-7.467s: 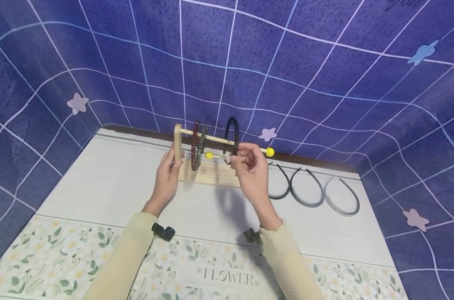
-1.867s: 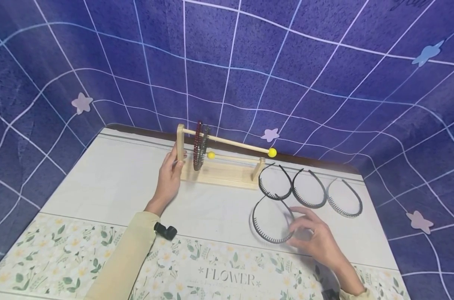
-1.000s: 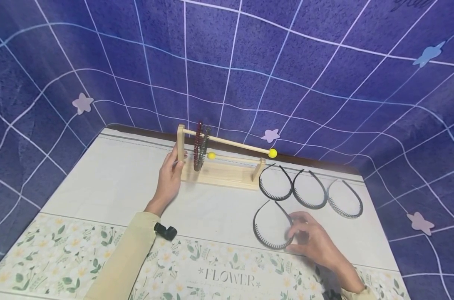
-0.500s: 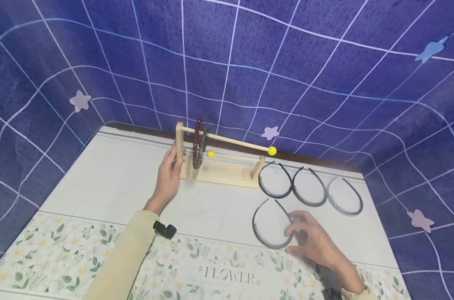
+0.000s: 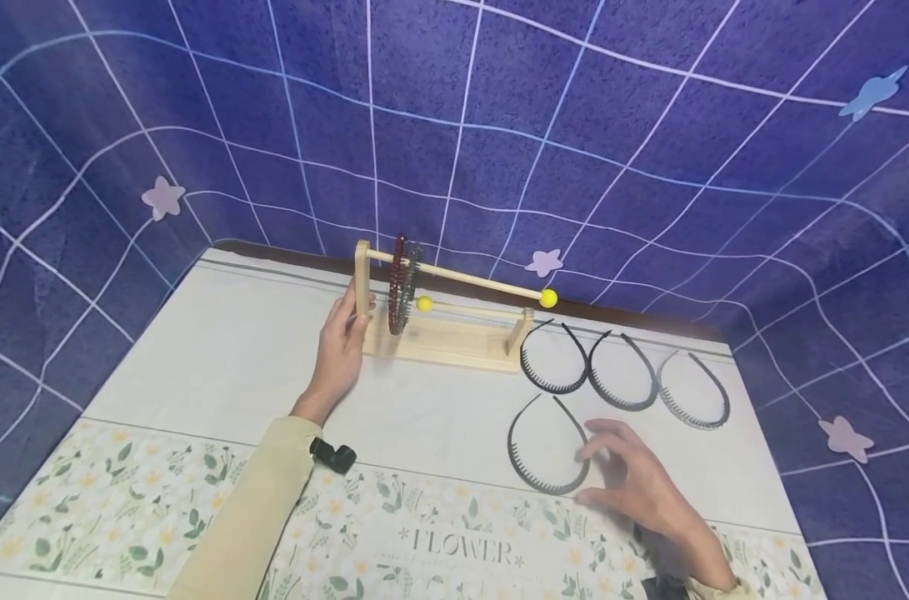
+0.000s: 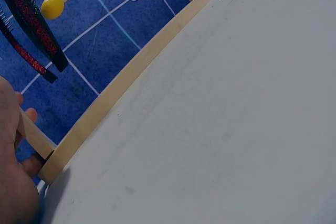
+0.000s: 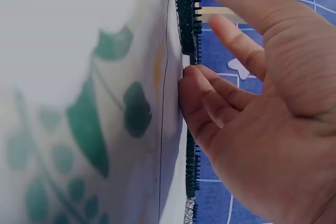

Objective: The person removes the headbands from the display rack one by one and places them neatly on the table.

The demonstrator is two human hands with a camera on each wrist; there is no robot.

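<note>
Four headbands (image 5: 626, 406) lie on the counter (image 5: 439, 417); two more headbands (image 5: 396, 292) hang from the rack (image 5: 461, 343); we find the left hand (image 5: 337, 354) gripping its post (image 5: 362, 279); the right hand (image 5: 641, 485) wide, beside the front headband (image 5: 526, 477).

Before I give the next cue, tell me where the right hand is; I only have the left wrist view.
Observer: The right hand is at the right side of a loose headband, the one nearest the person.

Operator: Give me the count of headbands lying on the table.

Observer: Four: that one, plus a row of three headbands behind it.

Operator: Now tell me what holds up the glittery hanging headbands I see.

Observer: They hang on the stand's upper rod, which your view leaves out.
</note>
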